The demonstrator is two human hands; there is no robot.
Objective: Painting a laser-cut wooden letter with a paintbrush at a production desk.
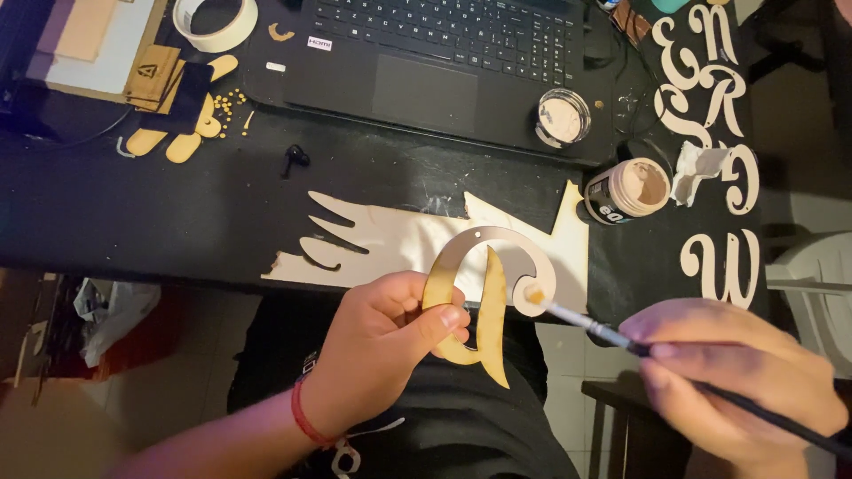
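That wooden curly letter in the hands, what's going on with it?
A person is painting it. The left hand holds the wooden cut-out letter above the lap, pinched between thumb and fingers. The right hand holds a thin paintbrush, its tip touching the letter's upper curl, which already looks pale with paint. An open paint jar and other pale letters sit on the dark desk by a laptop.

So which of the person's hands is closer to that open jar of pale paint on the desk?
The right hand. It holds the paintbrush below the paint jar, slightly right. The left hand, gripping the wooden letter, is farther down-left.
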